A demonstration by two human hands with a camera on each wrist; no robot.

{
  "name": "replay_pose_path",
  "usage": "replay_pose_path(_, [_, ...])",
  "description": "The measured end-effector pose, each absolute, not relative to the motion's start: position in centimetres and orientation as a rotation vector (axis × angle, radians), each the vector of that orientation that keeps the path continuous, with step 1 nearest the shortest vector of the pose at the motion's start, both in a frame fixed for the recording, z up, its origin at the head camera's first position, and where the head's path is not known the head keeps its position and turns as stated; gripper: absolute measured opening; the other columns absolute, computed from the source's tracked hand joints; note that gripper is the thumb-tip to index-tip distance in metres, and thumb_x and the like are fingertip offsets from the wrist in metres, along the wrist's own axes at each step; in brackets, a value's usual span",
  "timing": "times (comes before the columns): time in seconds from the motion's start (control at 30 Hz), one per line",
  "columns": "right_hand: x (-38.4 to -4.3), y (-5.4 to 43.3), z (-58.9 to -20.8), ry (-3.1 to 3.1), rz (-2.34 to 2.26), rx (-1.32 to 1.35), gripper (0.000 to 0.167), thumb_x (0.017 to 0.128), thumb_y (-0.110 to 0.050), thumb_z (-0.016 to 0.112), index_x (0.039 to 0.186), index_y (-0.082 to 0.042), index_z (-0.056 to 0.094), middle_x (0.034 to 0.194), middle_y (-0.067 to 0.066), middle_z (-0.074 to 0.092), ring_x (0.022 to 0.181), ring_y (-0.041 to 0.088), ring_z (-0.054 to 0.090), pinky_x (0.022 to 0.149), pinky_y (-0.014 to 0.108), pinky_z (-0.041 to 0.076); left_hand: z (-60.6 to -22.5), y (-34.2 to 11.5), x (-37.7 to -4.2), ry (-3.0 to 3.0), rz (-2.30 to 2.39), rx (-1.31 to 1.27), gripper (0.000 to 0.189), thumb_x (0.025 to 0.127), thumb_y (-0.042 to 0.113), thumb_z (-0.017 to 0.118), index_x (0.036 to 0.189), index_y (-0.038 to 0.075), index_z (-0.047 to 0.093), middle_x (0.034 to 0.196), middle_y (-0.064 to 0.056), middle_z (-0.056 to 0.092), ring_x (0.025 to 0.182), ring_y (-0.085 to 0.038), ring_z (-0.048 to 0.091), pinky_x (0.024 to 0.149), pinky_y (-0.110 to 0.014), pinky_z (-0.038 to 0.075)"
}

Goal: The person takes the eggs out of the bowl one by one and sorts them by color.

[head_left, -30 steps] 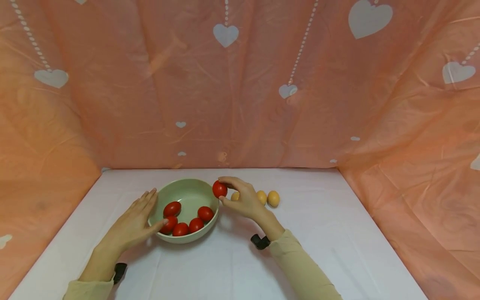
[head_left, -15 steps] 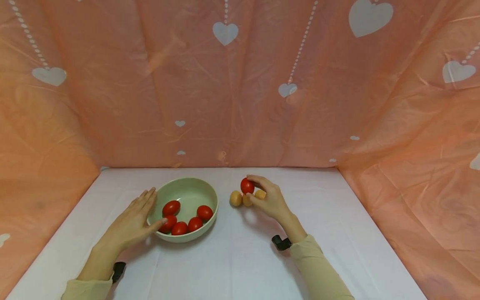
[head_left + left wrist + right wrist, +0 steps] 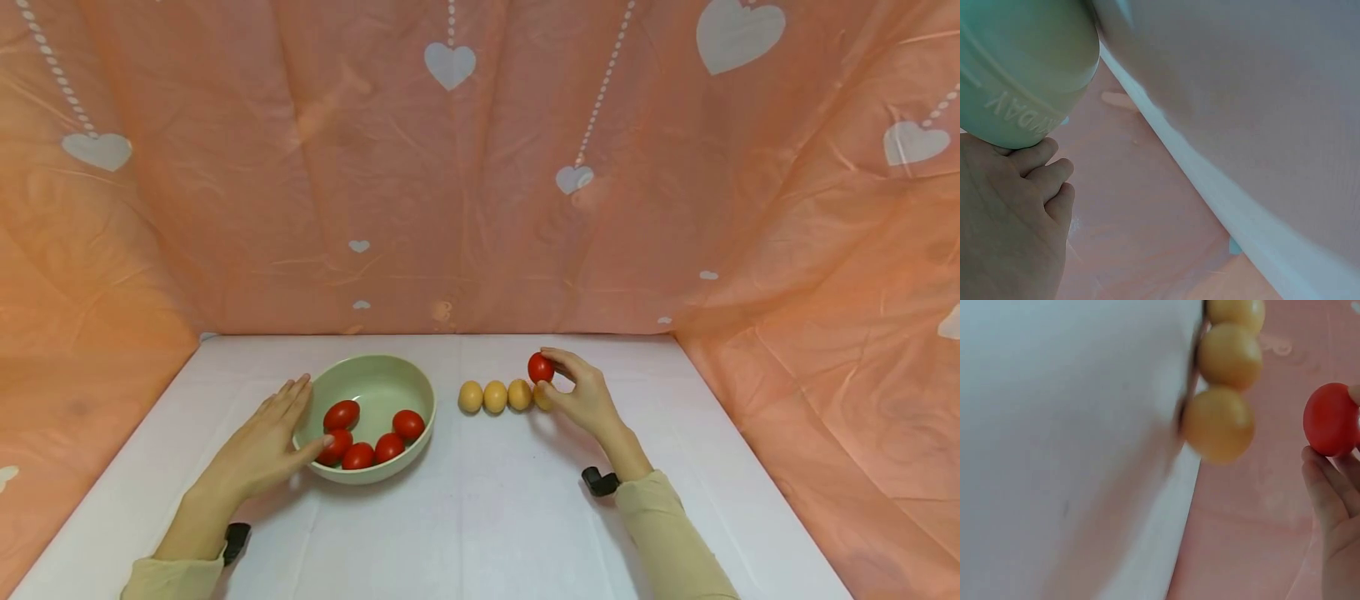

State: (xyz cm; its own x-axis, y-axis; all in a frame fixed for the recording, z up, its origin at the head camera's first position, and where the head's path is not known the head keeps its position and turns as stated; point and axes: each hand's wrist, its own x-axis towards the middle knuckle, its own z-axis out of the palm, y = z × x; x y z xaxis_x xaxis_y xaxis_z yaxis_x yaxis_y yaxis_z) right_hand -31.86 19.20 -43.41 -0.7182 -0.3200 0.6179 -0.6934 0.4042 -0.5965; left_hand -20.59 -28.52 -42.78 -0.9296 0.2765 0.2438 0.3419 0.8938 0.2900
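Note:
My right hand (image 3: 588,400) pinches a smooth red egg (image 3: 540,367) between thumb and fingertips, above the right end of a row of yellow eggs (image 3: 494,397). In the right wrist view the held red egg (image 3: 1331,420) is off to the side of the yellow eggs (image 3: 1219,425). My left hand (image 3: 258,450) rests against the left side of a pale green bowl (image 3: 382,387), fingers straight along its outside and thumb over the rim. Several red eggs (image 3: 342,414) lie inside the bowl. In the left wrist view the fingers (image 3: 1050,178) touch the bowl's lettered outer wall (image 3: 1035,81).
A white cloth (image 3: 450,533) covers the table. Pink-orange curtains with white hearts (image 3: 450,65) hang behind it and at both sides. Each wrist wears a black camera, such as the one on the right wrist (image 3: 600,482).
My right hand has carried the red egg from the bowl's right rim rightward along the yellow row to its right end. The left hand stays on the bowl.

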Motion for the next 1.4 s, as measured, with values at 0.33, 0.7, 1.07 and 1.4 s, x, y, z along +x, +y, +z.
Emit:
replay_pose_path(0.33, [-32.6,22.4,-43.5,-2.418,1.178,0.757,0.051,0.084,0.012,0.076,0.133,0.008,0.063,0.134,0.025,0.066,0.119,0.042,0.068,0.101,0.046,0.055,-42.7,-28.6,-20.7,-2.862,-0.498,-0.473,0.096,0.097,0.053,0.066,0.157,-0.012,0.030,0.166,-0.028,0.027,0.151,-0.050,0.027,0.125,-0.059,0.024])
replay_pose_path(0.7, [-32.9,24.5,-43.7,-2.635,1.028,0.700,0.049,0.085,0.004,0.080,0.131,0.008,0.064,0.131,0.026,0.066,0.119,0.044,0.066,0.100,0.052,0.056,-42.8,-28.5,-20.8,-2.867,-0.498,-0.471,0.097,0.097,0.054,0.066,0.157,-0.012,0.030,0.166,-0.028,0.027,0.151,-0.050,0.027,0.125,-0.059,0.024])
replay_pose_path(1.07, [-33.0,24.8,-44.2,-2.828,1.000,0.688,0.046,0.088,-0.001,0.077,0.133,0.006,0.065,0.136,0.027,0.064,0.123,0.047,0.063,0.104,0.056,0.053,-42.7,-28.5,-20.7,-2.868,-0.492,-0.471,0.096,0.097,0.054,0.066,0.157,-0.012,0.030,0.166,-0.029,0.027,0.151,-0.050,0.028,0.124,-0.061,0.024])
replay_pose_path(1.4, [-32.7,24.6,-44.0,-2.842,0.975,0.702,0.049,0.085,0.001,0.078,0.132,0.003,0.066,0.134,0.024,0.066,0.120,0.046,0.064,0.102,0.057,0.055,-42.7,-28.5,-20.6,-2.868,-0.496,-0.468,0.096,0.097,0.054,0.066,0.156,-0.013,0.031,0.166,-0.029,0.028,0.151,-0.051,0.028,0.123,-0.062,0.025])
